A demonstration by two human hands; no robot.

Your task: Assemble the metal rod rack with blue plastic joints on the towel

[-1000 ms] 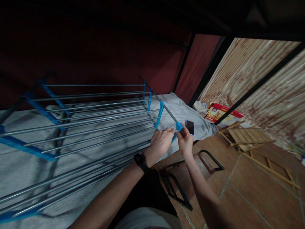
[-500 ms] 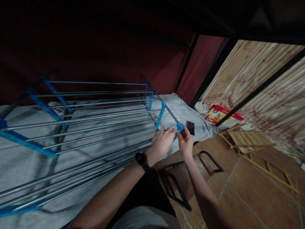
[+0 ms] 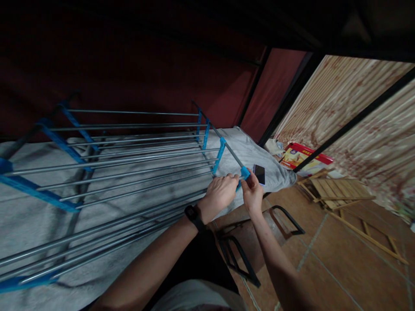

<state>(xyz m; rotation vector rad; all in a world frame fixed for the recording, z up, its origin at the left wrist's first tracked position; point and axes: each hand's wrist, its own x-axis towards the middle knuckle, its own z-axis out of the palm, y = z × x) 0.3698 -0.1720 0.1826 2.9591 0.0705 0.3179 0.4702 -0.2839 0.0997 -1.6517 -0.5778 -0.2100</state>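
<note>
Head view, rack: long rack of grey metal rods w/ blue plastic brackets [image 3: 139, 159], in front of person & to L; far end up by the wall, near R corner in the hands.
Corner: chunky blue plastic connector [image 3: 245, 172] at the end of a straight grey side bar [image 3: 233, 155], b/w the two hands.
L hand: left hand [image 3: 221, 192], palm down, fingers curled over a grey metal rod end [image 3: 240, 177] right next to connector; narrow grip, rod mostly hidden under fingers.
R hand: right hand [image 3: 253, 198], thumb & fingers pinched tight on the connector from the R side; some fingertips hidden behind it.
Gap: hands v. close, just the connector & a bit of rod b/w them.
Wrist: black wristwatch w/ dark square face [image 3: 193, 215], L arm.
Cloth: rumpled pale grey fabric [image 3: 249, 144], spread under the rack.
Phone: dark-screened rectangular phone w/ purplish edge [image 3: 259, 174], flat on cloth, just beyond R hand.
Floor: brown square tiles [image 3: 327, 259]; black tubular metal frame [image 3: 249, 262] near R forearm; slatted light-wood folding piece [image 3: 340, 188] lying further R.
Back: dark maroon wall panel [image 3: 145, 77]; red/yellow printed box [image 3: 304, 157] by a cream pleated curtain w/ reddish pattern [image 3: 356, 95].
</note>
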